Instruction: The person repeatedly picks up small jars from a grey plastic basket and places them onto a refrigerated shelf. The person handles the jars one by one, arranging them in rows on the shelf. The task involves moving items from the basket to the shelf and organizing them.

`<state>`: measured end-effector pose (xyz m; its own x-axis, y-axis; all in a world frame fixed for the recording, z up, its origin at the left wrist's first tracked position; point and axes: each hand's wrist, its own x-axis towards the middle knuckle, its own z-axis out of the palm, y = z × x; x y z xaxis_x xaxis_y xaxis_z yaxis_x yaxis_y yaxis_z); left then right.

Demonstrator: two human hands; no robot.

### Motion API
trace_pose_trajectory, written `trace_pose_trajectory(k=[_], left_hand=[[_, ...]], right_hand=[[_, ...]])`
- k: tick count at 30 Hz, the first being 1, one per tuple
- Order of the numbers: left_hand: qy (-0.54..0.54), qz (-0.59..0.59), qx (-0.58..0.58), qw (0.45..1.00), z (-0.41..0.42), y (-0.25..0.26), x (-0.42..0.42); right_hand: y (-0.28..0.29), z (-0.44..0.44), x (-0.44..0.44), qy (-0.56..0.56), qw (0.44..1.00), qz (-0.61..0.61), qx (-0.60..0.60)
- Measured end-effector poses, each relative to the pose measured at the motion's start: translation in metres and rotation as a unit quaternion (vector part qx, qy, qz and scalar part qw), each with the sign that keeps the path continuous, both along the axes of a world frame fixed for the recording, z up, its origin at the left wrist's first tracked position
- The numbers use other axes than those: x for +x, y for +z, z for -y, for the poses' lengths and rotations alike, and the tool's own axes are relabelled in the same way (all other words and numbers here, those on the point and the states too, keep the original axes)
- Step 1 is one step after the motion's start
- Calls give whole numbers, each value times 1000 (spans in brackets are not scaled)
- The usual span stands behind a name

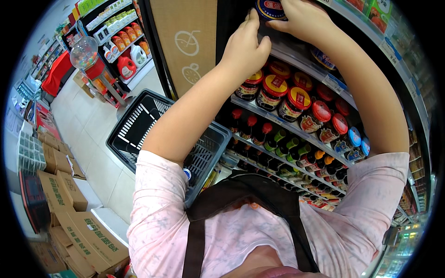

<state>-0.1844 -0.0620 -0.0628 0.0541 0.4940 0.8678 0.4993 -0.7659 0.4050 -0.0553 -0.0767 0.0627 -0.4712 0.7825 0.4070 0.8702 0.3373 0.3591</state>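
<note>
At the top edge, a dark blue round tin (272, 9) with a red and gold emblem lies between my two hands on an upper shelf. My left hand (247, 48) reaches up on the tin's left, fingers stretched out beside its rim and thumb apart. On the other side, my right hand (306, 21) is against or very close to the tin, its thumb just below the rim. The frame cuts off the right fingers, so their grip is hidden. Behind my right forearm, another blue tin (322, 58) shows partly at the shelf edge.
Red-lidded sauce jars (272, 88) line the shelf below, above rows of bottles (266, 133). A dark plastic shopping basket (225, 135) stands to my left, with a round-lidded item (187, 173) inside. Cardboard boxes (92, 239) are stacked at lower left, and a gumball machine (84, 52) stands farther off.
</note>
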Motion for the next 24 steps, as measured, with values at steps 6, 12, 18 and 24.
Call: trace_pose_trajectory(k=[6, 12, 18, 24], left_hand=[[21, -28, -55, 998, -23, 6, 4], [33, -64, -133, 989, -27, 18, 4], [42, -58, -175, 982, -30, 23, 6], [33, -54, -192, 979, -14, 36, 7]], right_hand=[[0, -25, 0, -12, 1000, -19, -20], [-3, -44, 7, -22, 1000, 4, 12], [21, -28, -17, -158, 972, 38, -172], [22, -31, -11, -129, 981, 50, -136]])
